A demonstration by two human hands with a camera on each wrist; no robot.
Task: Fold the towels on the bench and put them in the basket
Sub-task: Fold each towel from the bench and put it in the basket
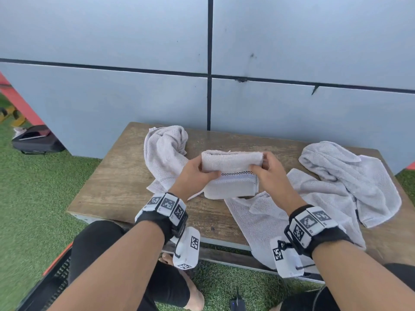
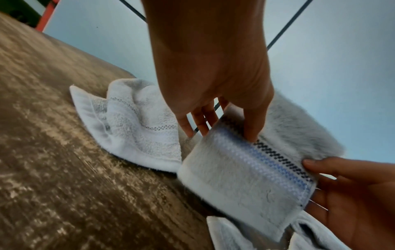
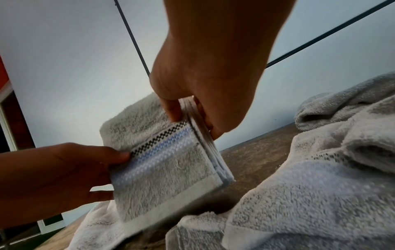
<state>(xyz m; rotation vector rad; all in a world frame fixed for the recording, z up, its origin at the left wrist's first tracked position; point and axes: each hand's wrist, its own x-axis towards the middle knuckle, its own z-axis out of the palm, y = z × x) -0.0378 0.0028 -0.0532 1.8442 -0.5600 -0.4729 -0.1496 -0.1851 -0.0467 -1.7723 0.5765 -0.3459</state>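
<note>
A small folded grey towel [image 1: 231, 176] with a black, blue and white woven band [image 2: 278, 162] is held tilted just over the middle of the wooden bench [image 1: 116, 182]. My left hand [image 1: 205, 172] pinches its left end, thumb on the front face and fingers behind [image 2: 224, 130]. My right hand [image 1: 260, 164] pinches the right end, where the stacked layers show [image 3: 192, 121]. A crumpled towel [image 1: 165, 153] lies behind on the left. More unfolded towels [image 1: 350, 176] are heaped on the right. A black basket with an orange rim [image 1: 56, 272] stands on the grass at lower left.
One flat towel [image 1: 280, 216] hangs over the bench's front edge, below my right wrist. A grey panelled wall [image 1: 202, 97] runs close behind the bench. A black bag [image 1: 36, 140] lies on the artificial grass at far left. My knees are under the bench front.
</note>
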